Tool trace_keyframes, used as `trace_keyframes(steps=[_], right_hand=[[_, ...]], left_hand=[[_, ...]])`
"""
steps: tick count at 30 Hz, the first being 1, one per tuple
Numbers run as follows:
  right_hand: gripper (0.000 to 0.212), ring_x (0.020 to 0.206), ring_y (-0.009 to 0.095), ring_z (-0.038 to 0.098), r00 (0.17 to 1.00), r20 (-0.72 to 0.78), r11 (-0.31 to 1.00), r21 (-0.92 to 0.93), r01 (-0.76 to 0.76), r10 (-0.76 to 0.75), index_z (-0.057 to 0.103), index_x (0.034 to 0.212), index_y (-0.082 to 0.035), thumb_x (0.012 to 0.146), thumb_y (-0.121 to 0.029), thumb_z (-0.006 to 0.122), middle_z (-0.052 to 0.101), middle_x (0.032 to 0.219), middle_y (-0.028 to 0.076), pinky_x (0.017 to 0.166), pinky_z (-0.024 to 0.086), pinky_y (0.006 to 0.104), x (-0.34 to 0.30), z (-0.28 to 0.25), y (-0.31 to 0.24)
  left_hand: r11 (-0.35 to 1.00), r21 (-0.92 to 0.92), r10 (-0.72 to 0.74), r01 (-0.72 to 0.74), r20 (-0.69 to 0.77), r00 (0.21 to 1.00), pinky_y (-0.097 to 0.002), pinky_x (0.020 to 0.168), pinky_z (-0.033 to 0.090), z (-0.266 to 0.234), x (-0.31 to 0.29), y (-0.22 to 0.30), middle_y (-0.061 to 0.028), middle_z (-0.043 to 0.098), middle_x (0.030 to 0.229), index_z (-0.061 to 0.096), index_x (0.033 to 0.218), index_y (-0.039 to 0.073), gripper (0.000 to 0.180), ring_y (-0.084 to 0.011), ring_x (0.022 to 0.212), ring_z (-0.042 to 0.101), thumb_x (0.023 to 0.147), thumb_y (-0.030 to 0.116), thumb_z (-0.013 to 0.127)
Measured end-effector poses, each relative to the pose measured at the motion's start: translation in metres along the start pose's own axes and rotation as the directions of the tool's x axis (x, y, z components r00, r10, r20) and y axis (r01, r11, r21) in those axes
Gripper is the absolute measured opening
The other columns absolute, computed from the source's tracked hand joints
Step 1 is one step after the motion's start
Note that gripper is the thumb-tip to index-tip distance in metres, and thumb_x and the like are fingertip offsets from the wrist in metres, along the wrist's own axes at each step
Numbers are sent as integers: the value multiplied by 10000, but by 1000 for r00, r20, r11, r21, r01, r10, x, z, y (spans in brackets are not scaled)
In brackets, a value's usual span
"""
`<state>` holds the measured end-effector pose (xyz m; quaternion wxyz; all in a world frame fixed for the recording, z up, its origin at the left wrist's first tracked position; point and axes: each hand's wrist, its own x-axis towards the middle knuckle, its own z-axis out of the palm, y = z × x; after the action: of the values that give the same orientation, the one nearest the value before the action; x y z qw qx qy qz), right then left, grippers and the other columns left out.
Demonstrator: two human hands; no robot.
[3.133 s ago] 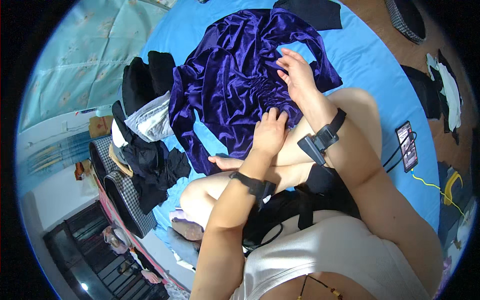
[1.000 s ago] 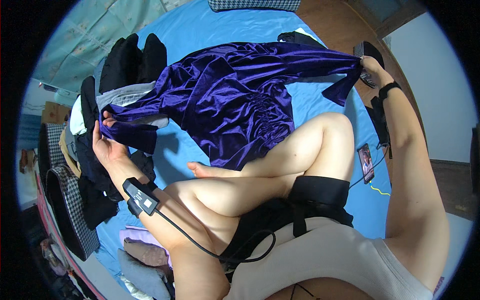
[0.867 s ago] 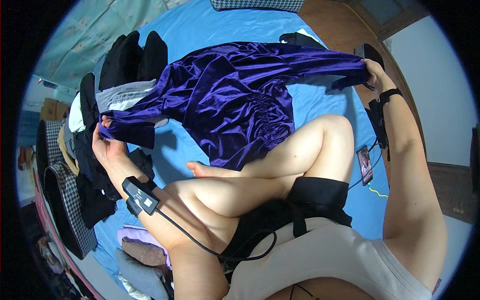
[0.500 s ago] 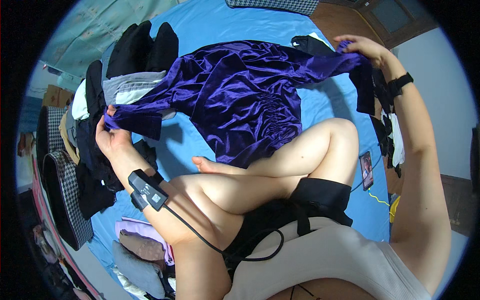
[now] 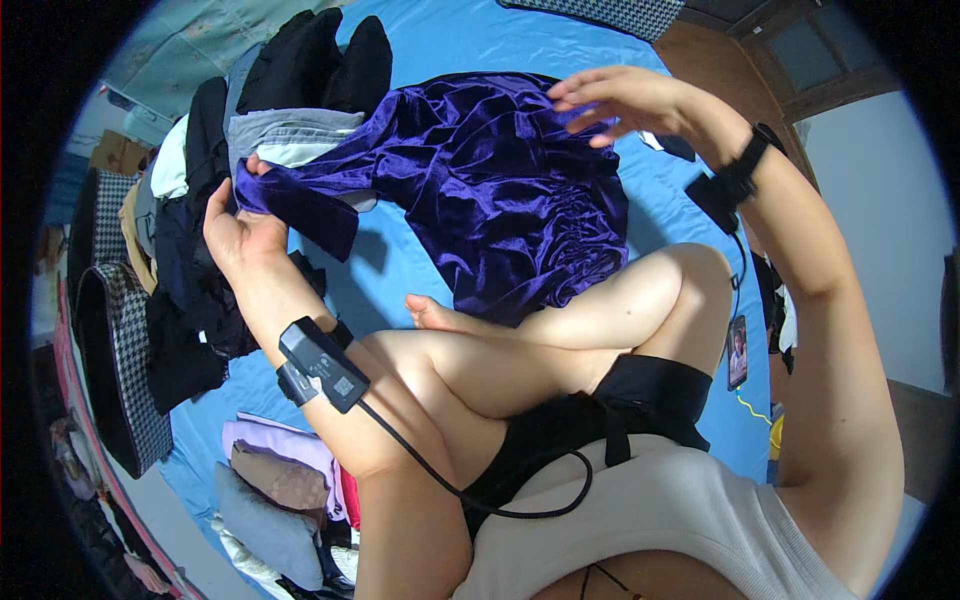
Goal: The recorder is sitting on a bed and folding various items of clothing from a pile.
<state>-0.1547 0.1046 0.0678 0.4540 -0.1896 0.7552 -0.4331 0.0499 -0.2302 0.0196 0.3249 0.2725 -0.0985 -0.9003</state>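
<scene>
A shiny purple velvet garment (image 5: 500,190) with long sleeves and a gathered, ruched side lies spread on the blue bed sheet (image 5: 440,45), in front of my crossed legs. My left hand (image 5: 250,220) grips one of its sleeves near the cuff and holds it raised at the left; the cuff end hangs down beside the hand. Over the garment's far right part hovers my right hand (image 5: 625,100), fingers spread and holding nothing. The other sleeve is folded in across the body of the garment, its end hard to make out.
Folded black clothes (image 5: 290,70) and grey and white ones (image 5: 295,135) are piled at the left. Houndstooth storage boxes (image 5: 140,350) stand along the left edge. More folded clothes (image 5: 275,480) lie near left. A phone (image 5: 738,352) with a yellow cable rests by my right knee.
My right hand has let go of the right sleeve and moved left over the garment; that sleeve now lies folded inward. My left hand keeps its sleeve, slightly higher and further right.
</scene>
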Motion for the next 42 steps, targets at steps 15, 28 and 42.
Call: trace_keyframes(steps=[15, 28, 42], right_hand=[[452, 844, 165, 491, 737, -618, 626, 696, 351, 274, 437, 1098, 4, 729, -164, 636, 497, 1002, 108, 634, 436, 277, 64, 69, 132], [247, 741, 188, 542, 799, -542, 775, 610, 161, 261, 515, 1009, -60, 811, -205, 547, 515, 901, 76, 559, 537, 268, 37, -6, 110], [143, 495, 15, 414, 476, -863, 979, -89, 186, -169, 553, 878, -127, 823, -259, 556, 506, 661, -70, 442, 379, 134, -128, -167, 2]], left_hand=[[912, 407, -153, 53, 217, 964, -241, 508, 448, -5, 10, -38, -133, 595, 817, 504, 910, -5, 155, -178, 634, 574, 790, 84, 548], [942, 319, 54, -99, 147, 988, -237, 514, 472, 3, -1, -19, -137, 575, 769, 483, 910, -55, 194, -184, 624, 574, 777, 71, 548], [956, 293, -45, -2, 153, 987, -272, 574, 483, -9, 14, -6, -148, 565, 780, 496, 891, -58, 156, -185, 610, 559, 800, 64, 462]])
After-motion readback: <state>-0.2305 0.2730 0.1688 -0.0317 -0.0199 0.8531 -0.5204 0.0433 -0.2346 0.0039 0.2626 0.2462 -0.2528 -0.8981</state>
